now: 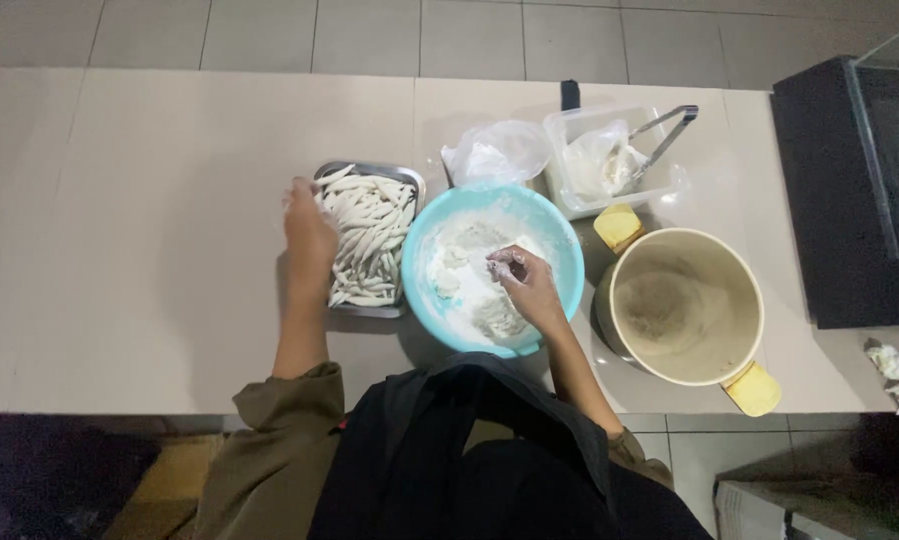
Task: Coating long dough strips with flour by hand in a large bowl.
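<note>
Rectangular steel tray [410, 182] heaped with pale white strips [368, 240], frame centre-left, upright. Round turquoise plastic bowl [566, 262] just right of it, holding white floury dough [470, 275].

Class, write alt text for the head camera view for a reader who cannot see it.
Seen from above, a person's right hand works floury dough in a blue bowl, while the left hand rests over a metal tray of white dough strips. A beige pot, a plastic container and tongs sit alongside.

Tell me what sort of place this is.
Probably a home or small food-prep kitchen: a tiled counter holds a metal tray of white dough sticks, a blue bowl of flour and a large cream pot.
</note>
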